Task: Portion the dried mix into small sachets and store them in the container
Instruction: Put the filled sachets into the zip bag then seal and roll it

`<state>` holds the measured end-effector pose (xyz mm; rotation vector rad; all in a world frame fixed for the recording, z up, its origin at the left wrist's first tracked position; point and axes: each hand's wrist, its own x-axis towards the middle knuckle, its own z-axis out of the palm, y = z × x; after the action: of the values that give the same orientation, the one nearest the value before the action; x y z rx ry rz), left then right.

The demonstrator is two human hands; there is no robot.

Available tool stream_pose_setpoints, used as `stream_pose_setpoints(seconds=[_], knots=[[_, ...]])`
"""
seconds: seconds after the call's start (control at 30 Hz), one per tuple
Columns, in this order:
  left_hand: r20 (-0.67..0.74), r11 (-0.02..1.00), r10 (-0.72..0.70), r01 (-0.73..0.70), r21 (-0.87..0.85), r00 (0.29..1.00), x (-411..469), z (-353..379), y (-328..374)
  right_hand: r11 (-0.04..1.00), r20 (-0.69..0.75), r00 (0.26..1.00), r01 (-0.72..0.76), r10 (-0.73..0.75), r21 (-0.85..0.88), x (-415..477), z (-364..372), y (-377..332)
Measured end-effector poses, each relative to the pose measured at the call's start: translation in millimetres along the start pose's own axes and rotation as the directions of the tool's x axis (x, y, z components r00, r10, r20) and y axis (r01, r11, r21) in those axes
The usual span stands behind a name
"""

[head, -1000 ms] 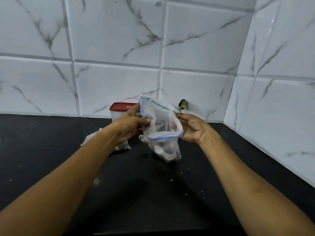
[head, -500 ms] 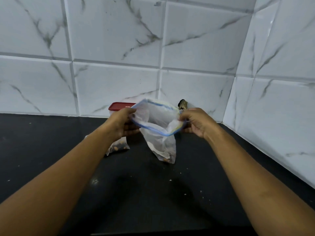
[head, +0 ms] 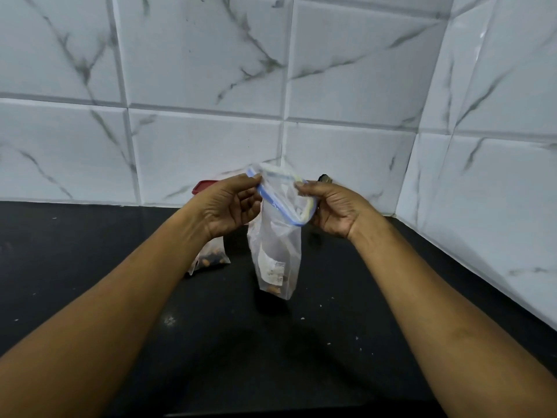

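Watching from afar through the head camera, I see the left hand (head: 229, 206) pinch one side of a clear zip bag (head: 277, 251) at its mouth, thumb and fingers curled on the blue seal strip. The right hand (head: 334, 209) pinches the opposite side of the same rim, so both are clamped on the plastic and neither is free. Between them the mouth gapes partly open, the strip bowed into a loop rather than pressed flat. The bag hangs over the black table (head: 90, 267) with its lower end near the surface; I cannot tell whether it touches. A small portion of dried mix (head: 272, 279) sits in the bottom as pale and brown pieces.

Just behind the left wrist, a second bag (head: 211, 260) lies on the table with brown pieces showing through it. Farther back, against the marble-patterned tiled wall (head: 211, 86), the red lid of the container (head: 202, 186) shows past the left hand. Most of the container is hidden, and I cannot see inside. A small dark object (head: 325, 178) stands at the foot of the wall, too small to identify. Pale crumbs (head: 170, 320) dot the table.

My read is that the job is mid-course. One bag looks portioned and set down, and the one in hand holds its share but is unsealed. Nothing visible has gone into the container. What remains, I judge, is to press the seal shut and then stow both bags.
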<state>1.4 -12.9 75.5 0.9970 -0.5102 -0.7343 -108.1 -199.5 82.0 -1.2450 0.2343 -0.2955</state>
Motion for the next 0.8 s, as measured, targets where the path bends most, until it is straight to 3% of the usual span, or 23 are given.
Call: stream_pose_setpoints(seconds=[0.07,0.13,0.17,0.23,0.3,0.33,0.37,0.4,0.47,0.5,0.57,0.63,0.8], knots=[[-0.088,0.993,0.035,-0.025,0.112,0.996,3.2,-0.7,2.0,0.984,-0.114,0.99,0.066,-0.086,-0.167,3.9,-1.6,-0.6],[-0.25,0.942,0.138,-0.049,0.332,0.958,7.4,-9.8,4.6,0.913,-0.263,0.933,0.13,-0.245,-0.387,2.1,-8.9,-2.9],[-0.322,0.855,0.248,-0.05,0.517,0.914,10.1,-18.6,6.4,0.828,-0.303,0.884,0.148,-0.357,-0.541,1.3,-15.9,-4.0],[-0.306,0.525,0.479,0.01,0.851,0.823,12.8,-34.7,10.7,0.56,-0.263,0.812,0.092,-0.521,-0.823,1.9,-31.0,-6.5],[-0.193,0.227,0.591,0.069,0.972,0.783,12.4,-41.8,15.1,0.358,-0.204,0.841,-0.014,-0.5,-0.934,1.8,-34.3,-9.2],[-0.177,0.168,0.61,0.092,0.981,0.773,13.1,-42.6,16.6,0.355,-0.208,0.864,-0.037,-0.459,-0.934,3.1,-34.7,-10.1],[-0.195,0.186,0.604,0.102,0.977,0.773,13.9,-42.5,18.7,0.446,-0.226,0.894,-0.033,-0.388,-0.895,1.7,-32.9,-11.8],[-0.244,0.287,0.565,0.089,0.954,0.788,14.1,-41.2,20.7,0.596,-0.239,0.926,-0.02,-0.292,-0.803,2.8,-32.4,-13.5],[-0.354,0.616,0.371,0.058,0.786,0.859,11.8,-36.8,22.8,0.875,-0.169,0.984,-0.03,-0.06,-0.483,-0.8,-31.0,-17.3],[-0.379,0.757,0.25,0.064,0.651,0.891,8.8,-34.4,23.4,0.939,-0.099,0.995,-0.042,0.008,-0.343,-3.9,-31.4,-18.5],[-0.347,0.891,0.053,0.112,0.439,0.936,3.0,-28.9,23.8,0.985,0.02,0.998,-0.053,0.057,-0.165,-8.6,-31.7,-19.3],[-0.256,0.942,-0.058,0.138,0.306,0.965,0.8,-23.8,22.1,0.997,0.076,0.996,-0.05,0.054,-0.059,-10.6,-26.1,-17.1],[-0.025,0.991,-0.115,0.116,0.067,0.993,-2.5,-10.4,13.8,0.998,0.145,0.988,-0.053,0.059,-0.047,-13.4,-6.8,-11.8]])
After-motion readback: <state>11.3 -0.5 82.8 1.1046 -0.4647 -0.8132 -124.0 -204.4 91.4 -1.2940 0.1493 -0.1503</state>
